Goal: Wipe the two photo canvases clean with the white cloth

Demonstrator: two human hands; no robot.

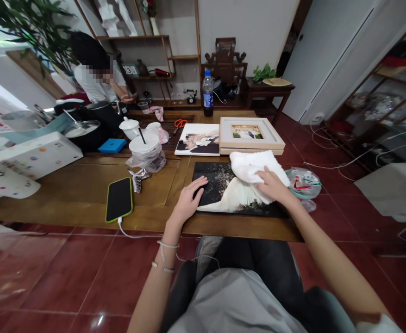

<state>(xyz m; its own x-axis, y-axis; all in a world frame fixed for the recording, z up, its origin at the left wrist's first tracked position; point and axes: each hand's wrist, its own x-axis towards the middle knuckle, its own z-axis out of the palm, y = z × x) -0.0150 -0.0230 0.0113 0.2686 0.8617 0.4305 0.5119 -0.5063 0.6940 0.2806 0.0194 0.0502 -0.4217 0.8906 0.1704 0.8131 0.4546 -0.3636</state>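
Note:
A dark glossy photo print point(216, 182) lies flat on the low wooden table point(84, 194) in front of me. My left hand point(190, 196) rests on its left edge with fingers flat and spread. My right hand point(271, 184) presses a bunched white cloth point(251, 167) onto the print's right half, fingers curled into the cloth. Beyond the print lie a second photo print point(198, 139) and a pale framed picture point(248, 135).
A phone in a green case point(119, 199) lies charging at the left, beside a metal clip point(138, 177) and a bagged drink cup point(146, 152). Behind are a white teapot point(129, 127), orange scissors point(180, 123) and a blue bottle point(208, 96). A person point(95, 78) sits at the far left.

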